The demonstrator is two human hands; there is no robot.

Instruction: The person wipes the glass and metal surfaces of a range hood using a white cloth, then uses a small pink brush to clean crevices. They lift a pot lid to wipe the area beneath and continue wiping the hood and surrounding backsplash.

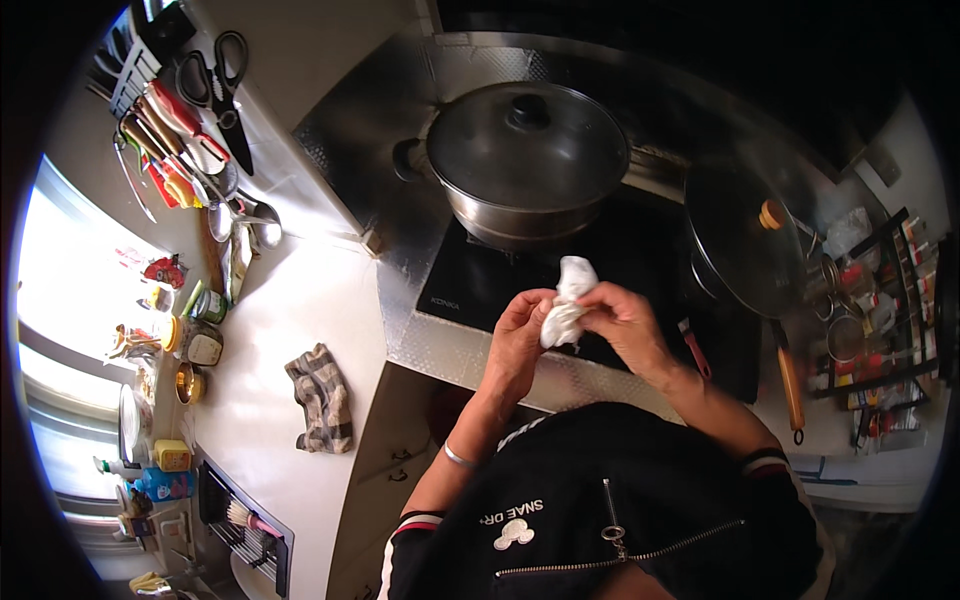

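Pinched between both hands is a small, crumpled white wad [562, 322], either tissue or thin cloth; I cannot tell which. My left hand [517, 330] grips its left side with thumb and fingers. From the other side, my right hand [630, 330] holds it near the middle, where it narrows. One end of the wad sticks up above the fingers. Both hands are over the front edge of a black cooktop [480, 277]. Behind them stands a wide steel pot [517, 217] under a glass lid [487, 157] with a black knob.
A lidded pan [742, 240] with a wooden handle [789, 382] stands at right, a red-handled tool [695, 349] beside it. Jars and bottles fill a rack [862, 315]. On the left counter lie a checked cloth [322, 401], utensils, scissors [221, 97] and a sink rack [251, 532].
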